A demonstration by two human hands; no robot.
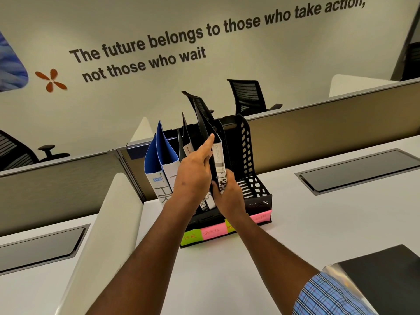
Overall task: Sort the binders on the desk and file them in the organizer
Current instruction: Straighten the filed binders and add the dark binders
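At the centre of the frame, a black binder [219, 164] was held upright in the black mesh organizer [250, 155], its lower spine gripped by the right hand [227, 196]. The left hand [193, 178] was laid flat against it, index finger outstretched. Blue binders [159, 155] were stood leftmost. A second black binder [386, 276] was seen at lower right.

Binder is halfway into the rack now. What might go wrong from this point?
1. The black binder gripped by the right hand is tilted with its covers gaping. It may snag on a divider or go into the wrong slot, since the arms hide some of the sticky labels.
2. The blue binders splay open and lean left in the organizer. A nudge from the left hand might tip them.
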